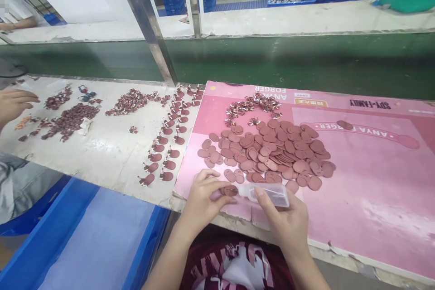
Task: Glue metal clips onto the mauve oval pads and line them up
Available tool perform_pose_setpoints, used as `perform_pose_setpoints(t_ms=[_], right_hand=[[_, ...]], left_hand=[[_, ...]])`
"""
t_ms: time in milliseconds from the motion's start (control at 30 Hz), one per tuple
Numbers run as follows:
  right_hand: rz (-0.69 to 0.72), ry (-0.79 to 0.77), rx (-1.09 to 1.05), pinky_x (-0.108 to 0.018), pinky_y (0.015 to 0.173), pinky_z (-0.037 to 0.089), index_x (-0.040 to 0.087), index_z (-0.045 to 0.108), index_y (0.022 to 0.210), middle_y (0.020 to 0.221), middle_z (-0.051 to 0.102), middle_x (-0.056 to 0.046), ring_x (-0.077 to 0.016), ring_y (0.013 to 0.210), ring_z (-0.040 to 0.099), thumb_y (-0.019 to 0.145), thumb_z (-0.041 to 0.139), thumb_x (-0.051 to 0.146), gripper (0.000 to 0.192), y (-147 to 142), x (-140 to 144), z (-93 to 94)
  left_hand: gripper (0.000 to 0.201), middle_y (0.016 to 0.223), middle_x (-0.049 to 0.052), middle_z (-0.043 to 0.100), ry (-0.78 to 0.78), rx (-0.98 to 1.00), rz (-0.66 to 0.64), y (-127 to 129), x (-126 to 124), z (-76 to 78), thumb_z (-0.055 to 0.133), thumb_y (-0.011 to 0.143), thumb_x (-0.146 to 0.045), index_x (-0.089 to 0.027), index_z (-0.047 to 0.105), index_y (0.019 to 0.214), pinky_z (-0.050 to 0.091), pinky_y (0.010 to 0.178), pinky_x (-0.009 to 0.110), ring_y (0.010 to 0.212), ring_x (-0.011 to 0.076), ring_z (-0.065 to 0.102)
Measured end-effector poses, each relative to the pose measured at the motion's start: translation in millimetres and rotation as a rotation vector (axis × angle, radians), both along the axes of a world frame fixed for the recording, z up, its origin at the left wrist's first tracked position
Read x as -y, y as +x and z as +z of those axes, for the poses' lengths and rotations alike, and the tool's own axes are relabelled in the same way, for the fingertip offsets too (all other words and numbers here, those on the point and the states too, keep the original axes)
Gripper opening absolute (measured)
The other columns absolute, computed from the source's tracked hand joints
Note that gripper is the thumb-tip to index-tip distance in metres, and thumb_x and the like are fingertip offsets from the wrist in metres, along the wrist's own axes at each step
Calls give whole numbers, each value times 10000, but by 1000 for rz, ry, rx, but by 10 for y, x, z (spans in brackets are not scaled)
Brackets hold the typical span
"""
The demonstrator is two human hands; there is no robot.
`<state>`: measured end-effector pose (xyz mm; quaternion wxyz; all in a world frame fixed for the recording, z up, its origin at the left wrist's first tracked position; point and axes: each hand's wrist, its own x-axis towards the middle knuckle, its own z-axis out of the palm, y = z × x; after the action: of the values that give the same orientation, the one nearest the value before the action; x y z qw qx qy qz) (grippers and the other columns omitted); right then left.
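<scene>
Near the front edge of the pink mat, my left hand pinches a small brown oval disc between thumb and fingers. My right hand is wrapped round a clear plastic squeeze bottle, lying nearly level. Its dark narrow tip points left and meets the disc; whether it touches cannot be made out. Just beyond both hands spreads a heap of brown oval discs. Behind that heap sits a pile of small dark brown and white figure pieces.
Figures on oval bases stand in rows left of the mat. More loose parts lie further left, near another person's hand. A blue bin is below. Across the green conveyor, a co-worker's hand reaches into a green tray.
</scene>
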<state>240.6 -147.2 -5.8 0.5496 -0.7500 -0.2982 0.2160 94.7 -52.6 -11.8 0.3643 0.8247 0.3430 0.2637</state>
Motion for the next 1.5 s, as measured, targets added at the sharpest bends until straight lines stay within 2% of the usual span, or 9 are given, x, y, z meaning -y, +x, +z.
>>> perform_pose_setpoints(t_ms=[67,233,467,700,967,1200,1367,1500], right_hand=[[-22,0,-13,-233,483,474,180,650,643,573,652,-22,-156,504,585,737,672,461,296,-4,7,-2],[50,29,55,-226,428,454,178,651,611,532,645,-25,-155,452,576,725,669,426,273,37,-15,15],[-25,62,64,-221,399,440,185,635,565,494,631,-21,-158,429,570,699,658,408,261,40,-34,65],[50,-1,107,-229,426,454,179,651,611,535,648,-29,-162,462,581,727,669,463,307,69,15,-11],[76,18,79,-238,454,477,178,673,648,582,679,-40,-176,497,617,745,657,464,303,65,4,-17],[56,0,89,-243,453,458,175,660,632,563,657,-37,-171,493,593,730,664,466,307,85,17,-21],[-50,34,79,-241,420,430,186,617,554,489,603,-17,-158,444,547,712,649,474,331,70,26,38],[-18,38,111,-231,410,421,188,623,566,490,603,-12,-150,436,540,723,653,455,311,58,36,42]], left_hand=[[251,809,38,731,2,-1,-1,0,1,-3,842,635,-186,-218,764,871,534,840,380,941,236,599],[280,829,43,738,6,-5,6,-6,5,-29,846,629,-194,-221,761,894,535,836,395,954,240,599],[283,836,55,732,8,-10,19,-4,11,-22,850,624,-197,-209,762,892,539,836,399,954,241,608],[289,849,74,727,11,-10,29,-8,14,-24,855,619,-214,-197,766,893,554,824,405,956,248,618],[290,833,67,731,31,-2,24,3,17,-9,854,614,-194,-187,766,890,552,831,401,946,242,613],[305,833,67,728,42,0,18,-5,17,-12,856,610,-187,-196,766,901,552,810,392,940,242,612],[289,859,71,724,41,-13,22,-13,19,-13,845,636,-228,-208,765,913,555,803,401,939,240,620],[292,856,79,722,47,-14,23,-13,20,-16,845,635,-219,-195,764,914,556,803,404,944,245,621]])
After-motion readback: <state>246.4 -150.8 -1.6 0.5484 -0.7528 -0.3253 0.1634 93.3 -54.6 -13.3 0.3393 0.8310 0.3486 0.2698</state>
